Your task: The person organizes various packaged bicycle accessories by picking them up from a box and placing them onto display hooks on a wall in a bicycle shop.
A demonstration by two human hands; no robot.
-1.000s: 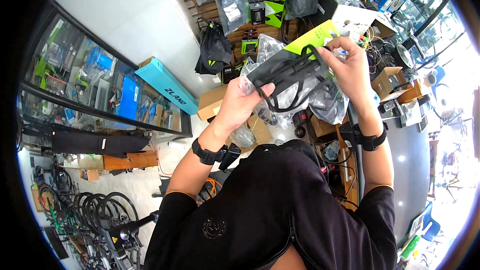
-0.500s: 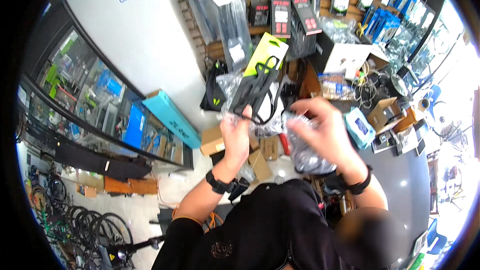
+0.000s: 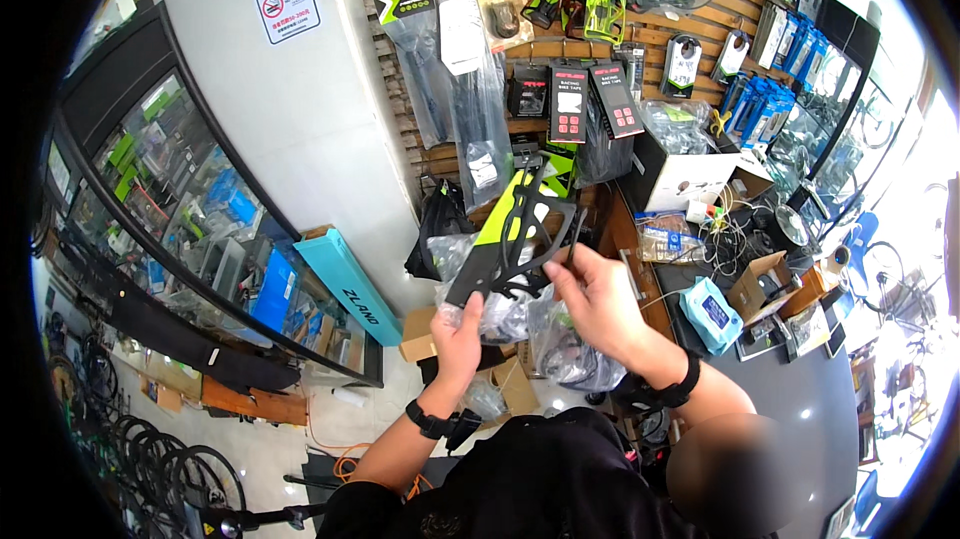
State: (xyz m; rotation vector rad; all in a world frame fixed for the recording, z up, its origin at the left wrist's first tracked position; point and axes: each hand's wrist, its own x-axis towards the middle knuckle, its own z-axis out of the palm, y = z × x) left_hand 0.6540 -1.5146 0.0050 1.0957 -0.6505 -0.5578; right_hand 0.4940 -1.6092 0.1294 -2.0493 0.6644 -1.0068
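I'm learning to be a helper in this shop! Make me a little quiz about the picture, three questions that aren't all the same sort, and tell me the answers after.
1. Pick one: which hand holds the lower end of the black-and-green card? A) left B) right C) neither
2. True or false: the long turquoise box is farther left in the picture than both hands.
3. Fill in the missing colour: the person wears a ____ band on each wrist.

Key
1. A: the left hand, with its thumb on the card.
2. True: the box stands at the left, near the white wall.
3. Black.
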